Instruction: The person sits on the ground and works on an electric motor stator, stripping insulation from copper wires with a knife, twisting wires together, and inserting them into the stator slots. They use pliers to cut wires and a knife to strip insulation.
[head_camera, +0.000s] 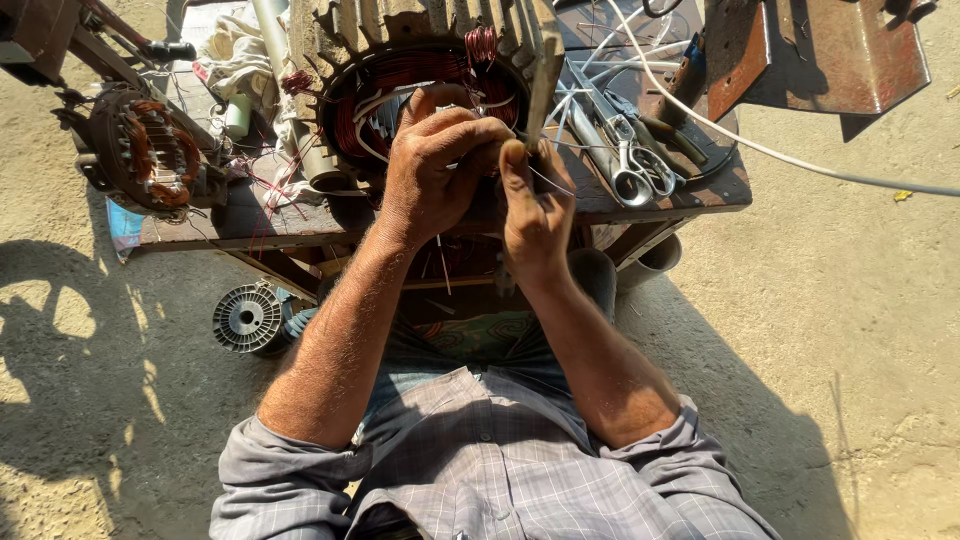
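From the head view, the person's left hand (435, 165) was curled at the mouth of the large motor stator (420, 70), fingers pinched on thin wire ends, while the right hand (535, 205) pressed thumb and fingers together on the same fine wire just beside it. It looked like the joining or twisting of winding leads; any further handling would call for small, steady finger work. The stator sat at the near edge of the low wooden table (720, 190), scissors (640, 165) close to the right, a smaller stator (150, 150) well apart to the left. Open sandy ground lay on both sides.
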